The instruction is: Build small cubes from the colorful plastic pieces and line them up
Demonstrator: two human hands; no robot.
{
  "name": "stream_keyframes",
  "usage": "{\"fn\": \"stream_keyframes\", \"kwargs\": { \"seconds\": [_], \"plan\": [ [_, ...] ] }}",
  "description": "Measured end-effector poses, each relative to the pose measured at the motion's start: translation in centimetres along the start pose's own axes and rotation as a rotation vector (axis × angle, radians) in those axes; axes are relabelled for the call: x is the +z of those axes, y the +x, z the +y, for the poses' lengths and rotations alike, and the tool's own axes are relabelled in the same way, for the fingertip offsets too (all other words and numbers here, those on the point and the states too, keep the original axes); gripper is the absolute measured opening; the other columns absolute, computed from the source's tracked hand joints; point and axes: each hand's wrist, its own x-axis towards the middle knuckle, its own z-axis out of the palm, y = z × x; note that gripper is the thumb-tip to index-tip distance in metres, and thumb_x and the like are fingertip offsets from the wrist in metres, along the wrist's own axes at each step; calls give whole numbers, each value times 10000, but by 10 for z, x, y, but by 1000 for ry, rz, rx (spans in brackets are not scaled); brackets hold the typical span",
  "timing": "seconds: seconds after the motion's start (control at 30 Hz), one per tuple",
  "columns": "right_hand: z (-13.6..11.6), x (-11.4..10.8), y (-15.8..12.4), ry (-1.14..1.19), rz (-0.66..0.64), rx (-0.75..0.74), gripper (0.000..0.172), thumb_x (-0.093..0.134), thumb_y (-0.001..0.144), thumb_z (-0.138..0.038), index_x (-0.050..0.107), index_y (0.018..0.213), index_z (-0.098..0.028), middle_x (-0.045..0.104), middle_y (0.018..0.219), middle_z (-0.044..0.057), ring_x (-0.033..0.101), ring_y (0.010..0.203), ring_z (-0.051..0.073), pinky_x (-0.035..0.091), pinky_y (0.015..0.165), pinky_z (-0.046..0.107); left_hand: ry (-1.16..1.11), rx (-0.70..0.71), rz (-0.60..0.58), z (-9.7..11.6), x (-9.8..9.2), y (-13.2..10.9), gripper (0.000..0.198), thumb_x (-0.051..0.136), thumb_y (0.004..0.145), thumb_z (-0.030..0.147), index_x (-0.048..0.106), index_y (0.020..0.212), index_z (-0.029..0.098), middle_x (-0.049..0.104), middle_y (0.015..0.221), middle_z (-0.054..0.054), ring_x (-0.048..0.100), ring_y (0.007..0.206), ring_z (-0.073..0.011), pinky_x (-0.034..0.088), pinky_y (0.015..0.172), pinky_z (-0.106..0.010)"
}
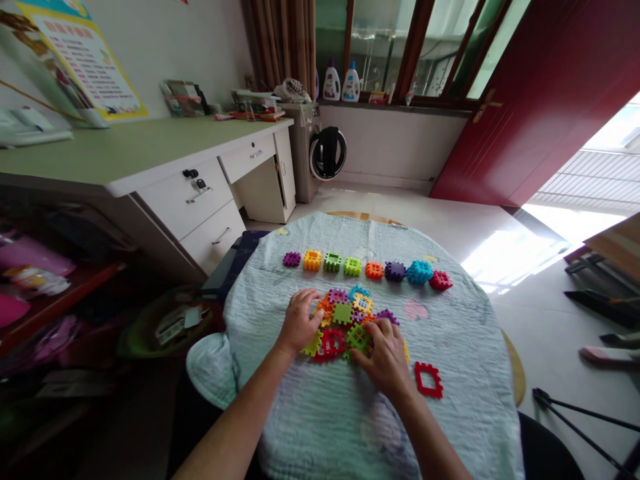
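Note:
A pile of coloured plastic interlocking square tiles (345, 317) lies in the middle of a round table covered with a pale quilted cloth (450, 333). My left hand (299, 320) rests on the pile's left edge, fingers curled over the tiles. My right hand (384, 357) lies on the pile's near right side, its fingertips pinched on a green tile (358, 337). A red tile (330, 343) sits between the hands. Further back stands a row of assembled cubes (370, 269), purple, orange, green, blue and red. One red tile (429, 380) lies apart at the right.
A green-topped desk with white drawers (190, 193) stands at the left. A washing machine (320, 150) and detergent bottles (341, 81) are at the back. A red door (545, 100) is open at the right. Cluttered shelves (45, 287) are at the far left.

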Motion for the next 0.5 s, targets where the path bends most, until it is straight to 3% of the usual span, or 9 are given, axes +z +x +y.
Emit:
{"fn": "stream_keyframes", "kwargs": {
  "seconds": [0.17, 0.33, 0.5],
  "plan": [
    [-3, -6, 11, 60, -23, -33, 424, 693, 719, -296, 613, 1132, -241, 571, 1071, 81, 512, 1009, 269, 444, 881, 420, 32, -52, 90, -19, 1, 4, 217, 497, 830, 198, 623, 1005, 189, 655, 1115, -84, 568, 1124, -227, 431, 1055, -427],
    [-15, -5, 46, 53, -11, -117, 463, 659, 738, -275, 596, 1194, -228, 576, 1126, 92, 501, 1048, 270, 422, 919, 428, 85, -47, 92, -23, 5, 0, 190, 493, 838, 199, 628, 972, 197, 667, 1044, -75, 583, 1044, -230, 460, 991, -413],
    [-21, 9, 68, -57, -160, -144, 471, 677, 703, -264, 624, 1170, -229, 582, 1137, 103, 489, 1067, 290, 402, 917, 436, 118, -41, 73, -20, 4, -1, 152, 515, 809, 173, 624, 910, 200, 668, 978, -61, 584, 986, -222, 473, 937, -392]
  ]
}}
